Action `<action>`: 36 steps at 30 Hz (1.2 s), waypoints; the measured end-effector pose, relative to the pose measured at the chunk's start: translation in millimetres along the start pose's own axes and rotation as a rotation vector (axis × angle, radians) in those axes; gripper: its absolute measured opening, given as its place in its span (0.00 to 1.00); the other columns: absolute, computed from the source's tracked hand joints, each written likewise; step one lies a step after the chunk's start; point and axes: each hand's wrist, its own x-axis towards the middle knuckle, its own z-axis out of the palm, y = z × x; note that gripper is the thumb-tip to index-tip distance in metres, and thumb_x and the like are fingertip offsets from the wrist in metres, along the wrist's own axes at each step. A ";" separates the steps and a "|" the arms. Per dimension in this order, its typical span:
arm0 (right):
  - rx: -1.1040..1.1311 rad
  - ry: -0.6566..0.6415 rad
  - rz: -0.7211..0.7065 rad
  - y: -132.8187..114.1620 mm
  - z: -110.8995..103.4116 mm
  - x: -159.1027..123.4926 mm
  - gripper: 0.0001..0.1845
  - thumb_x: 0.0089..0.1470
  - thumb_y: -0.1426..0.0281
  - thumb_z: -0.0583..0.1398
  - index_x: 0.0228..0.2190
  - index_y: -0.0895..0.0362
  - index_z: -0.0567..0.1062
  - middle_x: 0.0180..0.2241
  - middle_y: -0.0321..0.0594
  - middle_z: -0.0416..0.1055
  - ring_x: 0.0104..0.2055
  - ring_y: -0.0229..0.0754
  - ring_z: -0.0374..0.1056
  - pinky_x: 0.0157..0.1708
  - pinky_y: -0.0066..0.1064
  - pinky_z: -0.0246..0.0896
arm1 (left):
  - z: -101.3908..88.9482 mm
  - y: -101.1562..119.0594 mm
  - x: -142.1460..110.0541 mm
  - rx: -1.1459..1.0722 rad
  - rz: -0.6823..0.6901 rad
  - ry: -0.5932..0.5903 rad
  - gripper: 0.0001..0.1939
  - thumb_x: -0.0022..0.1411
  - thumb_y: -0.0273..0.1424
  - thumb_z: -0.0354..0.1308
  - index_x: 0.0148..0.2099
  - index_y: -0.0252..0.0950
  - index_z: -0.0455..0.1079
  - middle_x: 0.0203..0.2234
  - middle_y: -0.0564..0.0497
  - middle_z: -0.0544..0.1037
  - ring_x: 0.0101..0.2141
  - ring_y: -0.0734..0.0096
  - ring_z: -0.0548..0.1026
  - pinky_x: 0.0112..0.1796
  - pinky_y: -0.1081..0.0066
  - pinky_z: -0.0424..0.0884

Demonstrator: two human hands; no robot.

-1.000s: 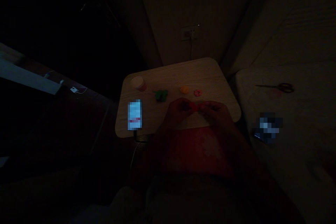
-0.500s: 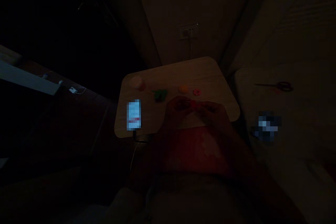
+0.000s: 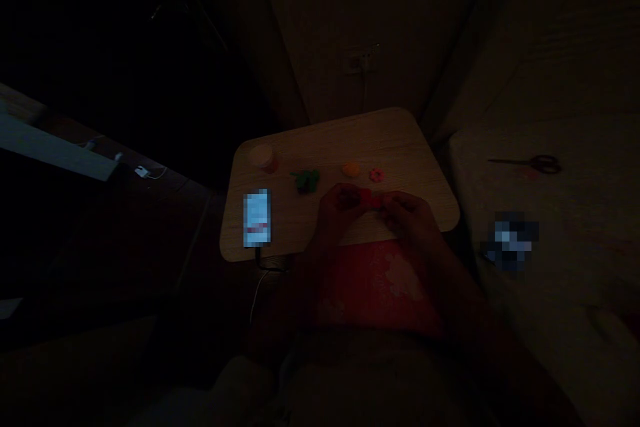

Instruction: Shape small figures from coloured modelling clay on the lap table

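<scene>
Dim light leaves much of the detail unclear. Both hands meet over the near side of a small wooden table (image 3: 330, 147). A small red piece (image 3: 369, 199), whose kind I cannot make out, is pinched between my left hand (image 3: 339, 207) and my right hand (image 3: 407, 213). Just beyond the hands lie a pink flower-shaped ring (image 3: 377, 175) and a rounded orange piece (image 3: 351, 169). To the left of them is a green, leaf-like piece (image 3: 306, 180) with a dark part beneath it.
A lidded jar (image 3: 263, 157) stands at the table's back left, with a lit phone (image 3: 257, 218) and its cable in front. Scissors (image 3: 533, 163) and a blurred-out object (image 3: 511, 240) lie on the pale surface at right. A wall socket (image 3: 363, 61) is behind.
My right hand has shifted slightly, and more of the red piece shows between the hands. The view has moved a little; the other things on the table stay in place.
</scene>
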 end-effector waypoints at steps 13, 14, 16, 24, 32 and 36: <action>-0.598 -0.069 -0.796 -7.4 -12.4 0.7 0.07 0.60 0.68 0.65 0.42 0.52 0.79 0.40 0.45 0.79 0.38 0.46 0.74 0.36 0.37 0.72 | -1.8 -0.2 1.8 0.025 0.002 -0.029 0.25 0.41 0.36 0.79 0.40 0.37 0.73 0.36 0.48 0.84 0.37 0.65 0.82 0.43 0.64 0.79; -0.607 -0.068 -0.803 -6.3 -12.3 1.0 0.07 0.61 0.68 0.64 0.42 0.52 0.79 0.40 0.45 0.79 0.38 0.46 0.74 0.36 0.36 0.72 | -1.8 -0.8 1.7 0.031 0.005 -0.030 0.25 0.41 0.37 0.79 0.40 0.37 0.73 0.36 0.48 0.83 0.37 0.66 0.82 0.42 0.64 0.79; -0.618 -0.064 -0.803 -4.1 -12.7 1.6 0.07 0.61 0.68 0.64 0.42 0.52 0.79 0.40 0.45 0.79 0.39 0.46 0.74 0.36 0.37 0.72 | -1.8 -1.9 1.3 0.044 0.009 -0.037 0.26 0.42 0.38 0.79 0.40 0.37 0.72 0.35 0.49 0.83 0.37 0.67 0.81 0.42 0.65 0.79; -0.659 -0.034 -0.807 -3.3 -12.8 0.6 0.06 0.60 0.65 0.64 0.39 0.51 0.80 0.38 0.45 0.80 0.39 0.47 0.75 0.37 0.38 0.73 | 1.0 1.9 -2.4 0.002 -0.016 -0.051 0.26 0.40 0.37 0.79 0.40 0.37 0.73 0.33 0.51 0.82 0.36 0.67 0.81 0.41 0.65 0.79; -0.668 -0.047 -0.817 -3.4 -14.1 0.4 0.07 0.61 0.65 0.63 0.40 0.51 0.80 0.39 0.45 0.80 0.39 0.48 0.75 0.38 0.40 0.72 | 2.9 -4.9 -1.5 -0.039 -0.037 -0.053 0.27 0.41 0.36 0.79 0.43 0.38 0.74 0.35 0.50 0.83 0.38 0.65 0.82 0.42 0.64 0.79; -0.687 -0.062 -0.795 0.7 -19.0 10.2 0.08 0.62 0.66 0.63 0.42 0.52 0.80 0.40 0.45 0.81 0.39 0.47 0.76 0.39 0.39 0.72 | -4.2 -5.2 2.8 0.045 0.056 -0.052 0.26 0.47 0.38 0.76 0.47 0.38 0.74 0.37 0.48 0.82 0.39 0.64 0.81 0.43 0.64 0.77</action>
